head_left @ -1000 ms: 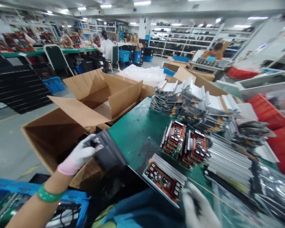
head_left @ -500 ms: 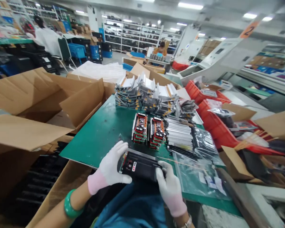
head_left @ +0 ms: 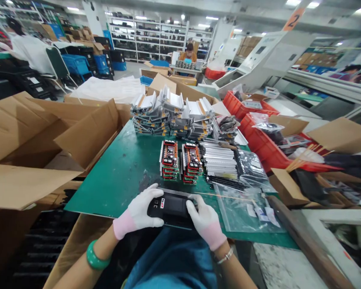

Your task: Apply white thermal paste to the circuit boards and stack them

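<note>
A black rectangular device housing (head_left: 176, 206) with a small white-and-red label lies between my gloved hands at the near edge of the green table. My left hand (head_left: 142, 210) grips its left end, thumb on the near side and fingers on the far side. Around its right end my right hand (head_left: 204, 218) is closed, thumb on top. Just beyond the housing stand two stacks of circuit boards, a left stack (head_left: 169, 159) and a right stack (head_left: 191, 162), with red and orange tops. Right of them lie silver metal strips (head_left: 219, 160) and thin black strips (head_left: 227, 182).
Piled metal brackets (head_left: 171, 112) cover the table's far end. An open cardboard box (head_left: 90, 132) adjoins the left edge. Red bins (head_left: 261, 148) line the right side, with a plastic bag (head_left: 240, 210) and a wooden bar (head_left: 307, 241) nearer. A person (head_left: 189, 54) sits at a farther table.
My left hand has closed from a spread pose onto the left end of the housing. The housing now sits flatter between both hands. The camera view has shifted to the right.
</note>
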### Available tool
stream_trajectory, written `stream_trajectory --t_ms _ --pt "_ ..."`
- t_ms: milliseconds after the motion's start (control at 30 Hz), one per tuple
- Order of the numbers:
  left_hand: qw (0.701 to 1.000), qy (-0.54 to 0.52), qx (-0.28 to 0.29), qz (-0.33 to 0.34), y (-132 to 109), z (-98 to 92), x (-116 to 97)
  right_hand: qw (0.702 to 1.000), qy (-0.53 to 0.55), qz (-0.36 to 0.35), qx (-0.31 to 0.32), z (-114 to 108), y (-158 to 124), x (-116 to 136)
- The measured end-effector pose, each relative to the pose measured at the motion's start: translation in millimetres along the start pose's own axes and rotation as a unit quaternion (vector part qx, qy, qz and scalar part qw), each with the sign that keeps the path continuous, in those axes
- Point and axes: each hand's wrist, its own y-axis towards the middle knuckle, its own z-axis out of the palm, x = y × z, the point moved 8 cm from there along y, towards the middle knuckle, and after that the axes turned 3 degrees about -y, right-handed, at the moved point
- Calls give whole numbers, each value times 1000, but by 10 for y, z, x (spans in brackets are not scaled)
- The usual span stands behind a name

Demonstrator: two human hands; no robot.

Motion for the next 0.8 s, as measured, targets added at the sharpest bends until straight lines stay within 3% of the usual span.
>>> stream_trajectory --t_ms 133,233,333,400,467,633,800 --pt "1000 -6 15 -23 3 -7 54 998 -55 -33 -14 11 -13 41" --pt "1000 -2 14 -14 12 -14 50 989 -85 -93 -81 -68 -86 92" --pt "1000 14 11 20 24 -9 1 956 -91 -228 -163 -117 -286 239" --pt "998 33 4 46 18 -4 -47 922 -91 -327 -185 -57 -464 336" --pt "996 61 -5 66 -8 3 -94 899 -101 -380 -193 26 -594 367" --pt "979 143 -16 144 -113 26 -267 875 -95 -423 -213 9 -670 326" --pt "962 185 -60 190 -63 -110 -367 906 -56 -385 -168 -170 -423 253"
